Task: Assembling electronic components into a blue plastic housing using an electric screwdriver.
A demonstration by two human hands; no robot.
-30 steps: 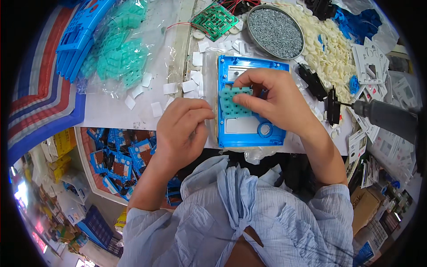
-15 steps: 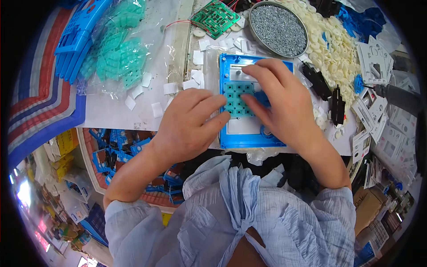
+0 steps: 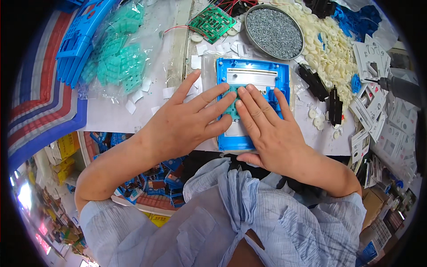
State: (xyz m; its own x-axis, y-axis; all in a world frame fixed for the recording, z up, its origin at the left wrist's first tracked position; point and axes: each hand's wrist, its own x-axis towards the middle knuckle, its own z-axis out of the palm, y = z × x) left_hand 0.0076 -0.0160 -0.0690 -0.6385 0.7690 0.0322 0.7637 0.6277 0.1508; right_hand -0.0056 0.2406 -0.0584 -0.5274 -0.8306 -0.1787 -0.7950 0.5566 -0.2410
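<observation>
Left hand (image 3: 180, 119) spread, right hand (image 3: 276, 135) fanned, I see both over the teal keypad (image 3: 232, 109) just inside the left edge of the blue casing (image 3: 235, 143).

A person's bare left hand (image 3: 189, 111) and bare right hand (image 3: 273, 129) converge palms down, fingertips just beside one another. The left little finger splays away from its neighbors; the left thumb is hidden. On the right, three extended fingers lie together, the little finger apart, the thumb pointing inward. Both bare forearms angle inward from bent elbows.
</observation>
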